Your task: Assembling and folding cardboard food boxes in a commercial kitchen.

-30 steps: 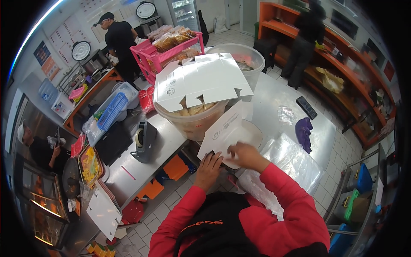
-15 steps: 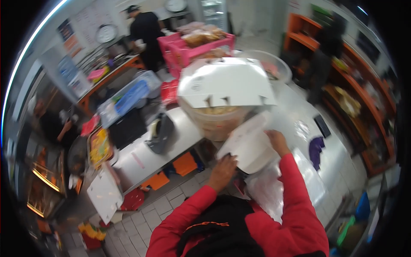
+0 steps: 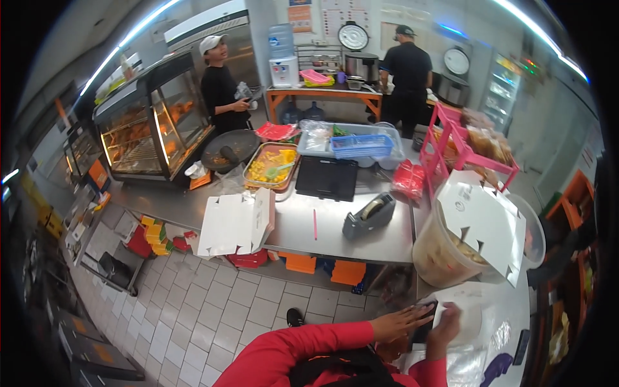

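Observation:
My left hand (image 3: 403, 322) is stretched out flat near the right-hand counter, its fingers pointing right over a dark flat object (image 3: 422, 333) that I cannot identify. Right beside its fingertips, my right hand (image 3: 445, 326) is raised with its fingers curled; what they hold, if anything, is hidden. A pale, whitish sheet or box part (image 3: 467, 311) lies behind the right hand, partly covered. Clear plastic bags (image 3: 459, 366) are spread on the counter close to my right forearm. Beyond the hands stands a big translucent tub (image 3: 438, 255) with a white cardboard sheet (image 3: 483, 219) across its top.
A tape dispenser (image 3: 369, 216), a black tray (image 3: 326, 178) and an open white box (image 3: 235, 222) sit on the steel counter. Near them are a food tray (image 3: 271, 166) and a heated display case (image 3: 155, 129). Two people stand beyond. A purple item (image 3: 496, 367) lies right.
The view has swung left, so the scene sits farther right. Both hands were on a white box or sheet; now the left lies flat over the dark object, close to the right.

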`<state>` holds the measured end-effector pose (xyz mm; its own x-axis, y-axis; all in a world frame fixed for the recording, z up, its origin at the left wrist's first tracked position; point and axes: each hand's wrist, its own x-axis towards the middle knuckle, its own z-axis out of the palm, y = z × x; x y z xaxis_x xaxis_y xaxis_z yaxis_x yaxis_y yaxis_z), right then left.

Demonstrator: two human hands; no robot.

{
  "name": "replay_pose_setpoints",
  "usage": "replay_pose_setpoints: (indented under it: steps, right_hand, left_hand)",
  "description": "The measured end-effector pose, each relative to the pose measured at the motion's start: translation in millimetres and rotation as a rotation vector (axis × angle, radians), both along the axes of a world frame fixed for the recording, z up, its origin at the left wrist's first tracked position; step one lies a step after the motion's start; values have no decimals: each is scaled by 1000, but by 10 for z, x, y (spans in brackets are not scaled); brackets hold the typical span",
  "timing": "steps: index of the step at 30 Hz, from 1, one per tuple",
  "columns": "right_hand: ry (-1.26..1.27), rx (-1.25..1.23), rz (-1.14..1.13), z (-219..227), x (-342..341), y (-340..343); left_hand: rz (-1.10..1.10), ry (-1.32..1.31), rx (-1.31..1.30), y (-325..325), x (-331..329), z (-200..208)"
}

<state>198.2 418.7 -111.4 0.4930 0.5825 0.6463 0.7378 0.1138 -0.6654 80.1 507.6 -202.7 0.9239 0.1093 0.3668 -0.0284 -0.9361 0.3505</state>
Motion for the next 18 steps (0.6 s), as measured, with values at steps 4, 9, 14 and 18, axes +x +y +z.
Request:
replay_pose_setpoints:
  steps: [4, 9, 14, 18]
  right_hand:
    - [-135, -88, 457, 96, -708, 535]
    - [-212, -66, 908, -4, -1354, 1093]
    - [-189, -420, 1195, -80, -2142, 1597]
    - [-252, -322, 1315, -261, -2851, 2064]
  left_hand:
    - [52, 362, -262, 263, -571, 176]
    - [861, 223, -621, 488, -2091, -337]
    - [1432, -224, -484, 137, -3666, -561]
    - [1781, -132, -442, -255, -4392, -920]
